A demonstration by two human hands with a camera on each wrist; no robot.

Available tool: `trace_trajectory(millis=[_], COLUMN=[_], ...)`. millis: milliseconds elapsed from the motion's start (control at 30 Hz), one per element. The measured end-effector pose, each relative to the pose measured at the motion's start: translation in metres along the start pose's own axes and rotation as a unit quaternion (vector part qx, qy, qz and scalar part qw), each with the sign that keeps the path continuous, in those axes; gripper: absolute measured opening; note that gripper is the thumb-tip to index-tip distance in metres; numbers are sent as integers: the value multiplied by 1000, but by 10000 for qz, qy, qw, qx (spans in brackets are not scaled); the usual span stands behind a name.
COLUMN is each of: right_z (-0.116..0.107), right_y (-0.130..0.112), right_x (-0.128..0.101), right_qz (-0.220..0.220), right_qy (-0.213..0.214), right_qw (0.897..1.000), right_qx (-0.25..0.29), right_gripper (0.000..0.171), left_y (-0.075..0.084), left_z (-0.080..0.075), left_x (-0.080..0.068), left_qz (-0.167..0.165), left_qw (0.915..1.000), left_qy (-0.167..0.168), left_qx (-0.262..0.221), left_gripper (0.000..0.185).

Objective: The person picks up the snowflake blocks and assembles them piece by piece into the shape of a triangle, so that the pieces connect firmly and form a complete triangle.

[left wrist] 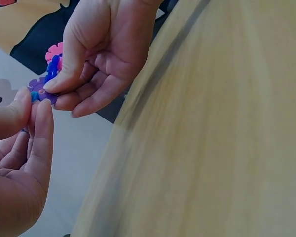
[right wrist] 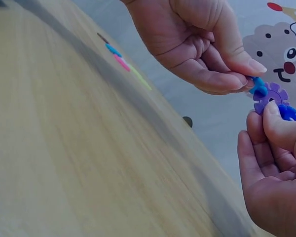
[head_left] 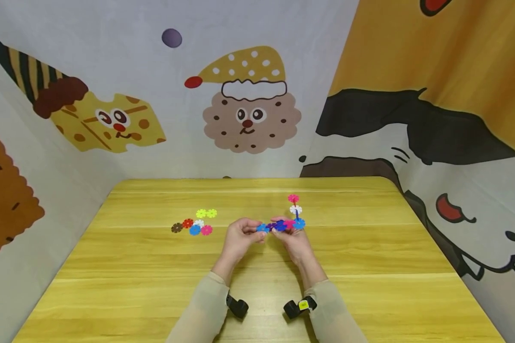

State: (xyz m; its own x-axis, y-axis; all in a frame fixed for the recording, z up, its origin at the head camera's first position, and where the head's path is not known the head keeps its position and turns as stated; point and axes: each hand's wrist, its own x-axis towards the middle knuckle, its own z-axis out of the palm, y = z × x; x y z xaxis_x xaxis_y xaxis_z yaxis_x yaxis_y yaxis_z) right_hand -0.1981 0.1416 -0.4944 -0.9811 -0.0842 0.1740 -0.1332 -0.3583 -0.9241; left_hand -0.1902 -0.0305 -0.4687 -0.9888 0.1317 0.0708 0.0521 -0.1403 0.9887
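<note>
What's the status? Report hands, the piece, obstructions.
Left hand pinches a light blue snowflake disc at the end of the chain. Right hand grips the interlocked disc chain. Loose discs lie left on the table, apart. Nothing between hands.

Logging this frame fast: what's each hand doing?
Left hand: pinches a light-blue plastic snowflake disc.
Right hand: grips the joined multicoloured snowflake-disc assembly.

Readable text: none in any of the three views.
Backdrop (head_left: 249, 95): cartoon figures only, with no letters, numbers or brand marks.
Yellow tag on wrist strap (head_left: 303, 304): a dark mark sits on it, too small to make out.
Table (head_left: 154, 286): plain wood grain, nothing printed.
</note>
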Motion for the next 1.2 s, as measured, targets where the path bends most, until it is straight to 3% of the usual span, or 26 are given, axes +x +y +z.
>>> trace_trajectory(millis=[133, 467, 600, 967, 1200], right_z=[0, -4, -5, -6, 0], right_y=[-1, -3, -3, -6, -6], right_x=[1, 0, 0, -3, -5], right_qz=[-10, 85, 56, 562, 429], right_qy=[-30, -419, -565, -733, -1012], right_qw=[10000, 9986, 9975, 9917, 9887], right_qx=[74, 304, 414, 890, 1020], right_gripper=[40, 47, 49, 41, 31], left_y=[2, 9, 11, 8, 7], left_z=[-1, -13, -15, -9, 2], left_x=[1, 4, 5, 6, 4], left_qz=[32, -257, -411, -405, -353], left_qw=[9999, 9977, 9968, 9972, 9962], left_qy=[-135, -630, -677, -267, -89], left_qx=[43, -26, -102, -567, -790], left_gripper=[25, 24, 23, 19, 16])
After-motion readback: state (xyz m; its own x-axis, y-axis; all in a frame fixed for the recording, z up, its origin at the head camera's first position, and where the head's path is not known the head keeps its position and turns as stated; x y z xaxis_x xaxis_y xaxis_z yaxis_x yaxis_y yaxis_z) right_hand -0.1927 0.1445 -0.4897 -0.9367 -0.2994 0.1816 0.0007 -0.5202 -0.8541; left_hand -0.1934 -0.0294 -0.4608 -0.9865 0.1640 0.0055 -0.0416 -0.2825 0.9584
